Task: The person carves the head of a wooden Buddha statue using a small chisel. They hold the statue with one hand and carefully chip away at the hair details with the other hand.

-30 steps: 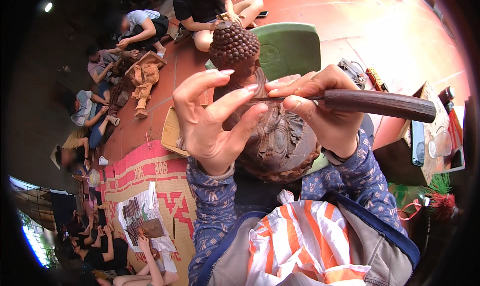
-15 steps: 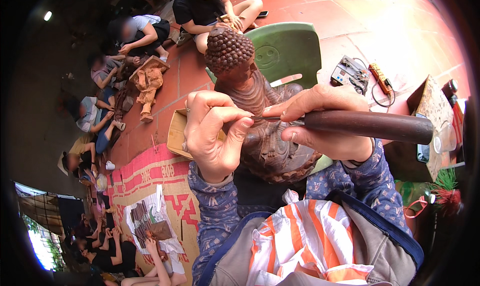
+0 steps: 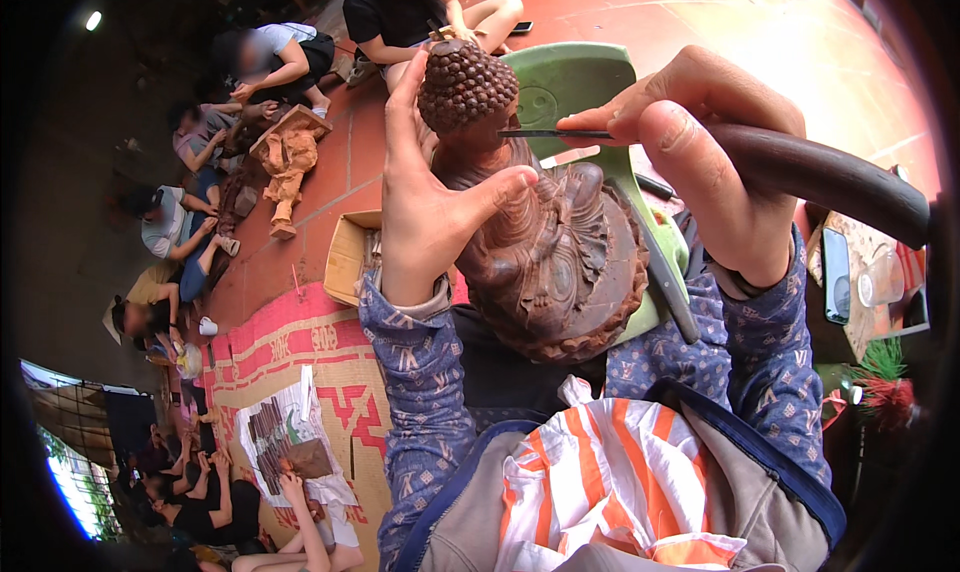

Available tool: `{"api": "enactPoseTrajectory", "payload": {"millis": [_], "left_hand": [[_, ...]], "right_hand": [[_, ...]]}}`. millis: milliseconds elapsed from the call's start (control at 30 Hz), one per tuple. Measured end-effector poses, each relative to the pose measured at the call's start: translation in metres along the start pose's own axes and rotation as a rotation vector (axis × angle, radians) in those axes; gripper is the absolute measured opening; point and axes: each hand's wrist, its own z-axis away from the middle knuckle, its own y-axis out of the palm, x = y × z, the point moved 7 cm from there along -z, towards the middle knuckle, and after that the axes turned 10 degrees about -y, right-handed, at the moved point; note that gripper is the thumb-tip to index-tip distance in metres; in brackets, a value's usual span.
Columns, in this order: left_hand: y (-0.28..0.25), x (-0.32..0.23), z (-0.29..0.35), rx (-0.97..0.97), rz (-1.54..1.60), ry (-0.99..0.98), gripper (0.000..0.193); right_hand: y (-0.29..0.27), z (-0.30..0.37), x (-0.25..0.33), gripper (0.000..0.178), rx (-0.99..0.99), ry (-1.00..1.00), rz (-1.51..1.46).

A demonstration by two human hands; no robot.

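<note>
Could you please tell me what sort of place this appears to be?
It looks like a shared wood-carving workshop: the right hand holds a dark-handled tool at a carved figure, a lighter carving is off to the left, and several people sit nearby, some apparently working.

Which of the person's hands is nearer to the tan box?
Left. The left hand is just right of the tan box, against the statue; the right hand, holding a dark-handled tool, is farther right, beyond the statue.
</note>
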Motion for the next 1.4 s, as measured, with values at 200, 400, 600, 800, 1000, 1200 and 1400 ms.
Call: {"api": "enactPoseTrajectory", "payload": {"millis": [200,400,600,800,1000,1200,1400], "left_hand": [[0.005,0.003,0.000,0.106,0.057,-0.025,0.074],[0.006,0.003,0.000,0.116,0.136,-0.025,0.073],[0.003,0.010,0.001,0.091,0.144,-0.041,0.074],[0.003,0.006,0.000,0.065,0.109,0.003,0.075],[0.004,0.010,0.000,0.083,0.133,-0.030,0.076],[0.003,0.012,0.001,0.098,0.123,-0.094,0.083],[0.002,-0.006,-0.009,0.110,-0.024,0.010,0.103]], "right_hand": [[0.005,-0.006,0.003,0.023,0.001,0.120,0.099],[0.013,-0.014,0.016,0.014,0.057,-0.037,0.280],[0.024,-0.018,0.028,0.008,0.125,-0.094,0.317],[0.023,-0.021,0.021,0.011,0.230,-0.290,0.277],[0.012,0.005,0.003,0.027,0.345,-0.321,-0.355],[0.007,0.032,-0.035,0.021,0.071,-0.131,-0.571],[0.017,0.039,-0.040,0.012,0.000,-0.148,-0.573]]}}
